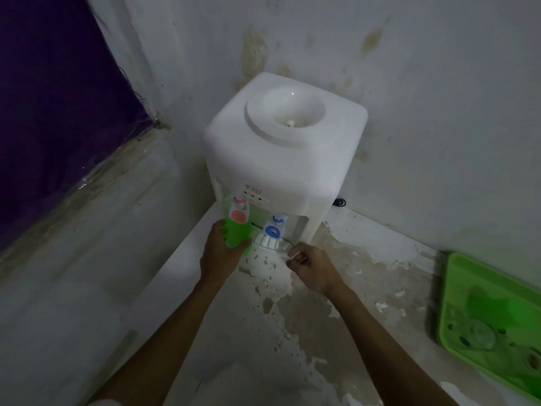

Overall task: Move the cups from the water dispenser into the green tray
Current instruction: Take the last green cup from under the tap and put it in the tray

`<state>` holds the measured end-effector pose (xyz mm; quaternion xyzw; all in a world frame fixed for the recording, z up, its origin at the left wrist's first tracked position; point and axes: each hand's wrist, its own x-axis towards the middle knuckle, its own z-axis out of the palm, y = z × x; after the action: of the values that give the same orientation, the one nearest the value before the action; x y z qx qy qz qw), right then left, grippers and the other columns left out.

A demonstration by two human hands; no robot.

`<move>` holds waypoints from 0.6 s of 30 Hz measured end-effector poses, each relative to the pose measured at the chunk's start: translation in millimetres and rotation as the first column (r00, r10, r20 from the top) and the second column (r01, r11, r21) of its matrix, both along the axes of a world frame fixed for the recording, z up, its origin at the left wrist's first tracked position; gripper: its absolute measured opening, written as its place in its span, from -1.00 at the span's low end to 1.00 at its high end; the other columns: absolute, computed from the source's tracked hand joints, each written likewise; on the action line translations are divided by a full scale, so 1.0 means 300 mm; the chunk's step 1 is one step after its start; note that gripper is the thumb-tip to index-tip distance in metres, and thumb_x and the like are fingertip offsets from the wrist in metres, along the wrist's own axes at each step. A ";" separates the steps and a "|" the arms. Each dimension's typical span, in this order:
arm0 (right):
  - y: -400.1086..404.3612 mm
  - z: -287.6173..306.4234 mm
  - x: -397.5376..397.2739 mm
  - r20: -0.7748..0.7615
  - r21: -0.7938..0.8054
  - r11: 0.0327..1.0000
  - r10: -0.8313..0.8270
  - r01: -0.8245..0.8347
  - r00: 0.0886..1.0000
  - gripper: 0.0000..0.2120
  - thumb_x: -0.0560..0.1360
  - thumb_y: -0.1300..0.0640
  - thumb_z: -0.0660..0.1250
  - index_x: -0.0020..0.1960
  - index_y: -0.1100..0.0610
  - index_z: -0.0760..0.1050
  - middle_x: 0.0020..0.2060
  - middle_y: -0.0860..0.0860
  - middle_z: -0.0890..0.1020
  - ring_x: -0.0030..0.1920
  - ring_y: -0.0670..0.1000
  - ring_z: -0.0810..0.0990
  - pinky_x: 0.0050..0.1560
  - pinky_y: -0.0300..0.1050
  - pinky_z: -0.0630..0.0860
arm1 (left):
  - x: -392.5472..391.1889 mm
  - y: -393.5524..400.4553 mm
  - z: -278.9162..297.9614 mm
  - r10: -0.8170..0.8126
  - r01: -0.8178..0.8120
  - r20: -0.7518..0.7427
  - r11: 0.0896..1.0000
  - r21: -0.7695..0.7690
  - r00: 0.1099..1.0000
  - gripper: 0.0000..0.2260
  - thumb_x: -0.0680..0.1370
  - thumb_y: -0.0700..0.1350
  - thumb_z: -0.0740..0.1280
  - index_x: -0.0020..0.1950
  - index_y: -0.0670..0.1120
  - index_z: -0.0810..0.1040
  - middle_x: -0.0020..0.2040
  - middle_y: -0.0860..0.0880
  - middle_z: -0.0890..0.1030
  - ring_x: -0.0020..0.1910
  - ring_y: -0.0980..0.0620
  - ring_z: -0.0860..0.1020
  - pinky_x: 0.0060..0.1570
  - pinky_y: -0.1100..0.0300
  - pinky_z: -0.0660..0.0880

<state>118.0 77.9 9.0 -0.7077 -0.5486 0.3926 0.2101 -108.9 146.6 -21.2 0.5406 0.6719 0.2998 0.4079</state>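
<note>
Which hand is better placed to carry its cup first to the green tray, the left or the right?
The right hand, probably. It grips the white cup below the blue tap, and the green tray lies on its side. The left hand holds the green cup, farther from the tray.

A: Item one, our left hand point(221, 253). Forearm bare, reaching up from the lower edge and slanting to the right. Fingers curled forward, thumb toward the right, grip closed around a green cup point(236, 234) that stands upright in it.

B: Noted. Item two, our right hand point(311, 266). Forearm bare, coming in from the lower right and slanting to the left. Back of the hand faces up, fingers bent inward, fingertips point(292, 254) pointing left.

A: Does it hold anything?

B: We cannot tell; the curl hides the palm. The two hands are near, not touching.
</note>
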 end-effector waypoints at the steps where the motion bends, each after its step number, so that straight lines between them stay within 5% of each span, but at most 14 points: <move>1: -0.019 -0.002 0.001 -0.012 -0.007 1.000 -0.003 0.003 1.000 -0.87 0.49 0.08 0.42 0.02 0.07 0.59 -0.12 0.07 0.70 -0.13 0.02 0.68 -0.01 -0.01 0.64 | -0.006 -0.026 -0.001 -0.002 0.002 -0.002 1.000 -0.017 1.000 -0.35 0.35 0.17 0.55 0.36 0.09 0.36 0.14 0.11 0.52 0.13 -0.02 0.54 0.07 0.02 0.50; 9: -0.195 -0.024 0.045 -0.065 -0.029 0.998 -0.063 0.062 0.996 -0.97 0.48 0.14 0.44 -0.10 0.04 0.61 -0.25 0.01 0.65 -0.27 -0.11 0.61 -0.24 -0.32 0.48 | 0.008 -0.239 -0.005 -0.102 0.107 0.049 0.988 -0.113 0.994 -0.32 0.30 0.16 0.59 0.34 0.11 0.41 0.16 0.03 0.59 0.09 -0.05 0.61 0.11 -0.07 0.58; 15: -0.335 -0.001 0.156 -0.208 -0.063 0.968 -0.249 0.241 0.946 -0.96 0.49 0.20 0.41 -0.06 0.15 0.62 -0.25 0.10 0.65 -0.26 0.07 0.63 -0.11 -0.05 0.54 | 0.189 -0.353 0.073 -0.283 0.298 0.175 0.953 -0.063 0.943 -0.39 0.26 0.09 0.63 0.24 0.15 0.48 0.11 0.07 0.63 0.06 0.04 0.64 -0.01 0.09 0.63; 18: -0.412 0.037 0.231 -0.369 -0.165 0.910 -0.414 0.380 0.832 -0.90 0.59 0.12 0.29 0.00 0.12 0.55 -0.12 0.16 0.65 -0.25 0.08 0.62 -0.15 0.00 0.52 | 0.326 -0.397 0.141 -0.394 0.406 0.219 0.914 -0.009 0.893 -0.39 0.18 0.21 0.60 0.17 0.25 0.48 0.12 0.11 0.62 0.05 0.13 0.63 -0.06 0.22 0.61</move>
<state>187.4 -45.7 20.1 -0.7200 -0.3184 0.4980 0.3637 -11.3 27.6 21.0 0.6208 0.5069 0.2471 0.5446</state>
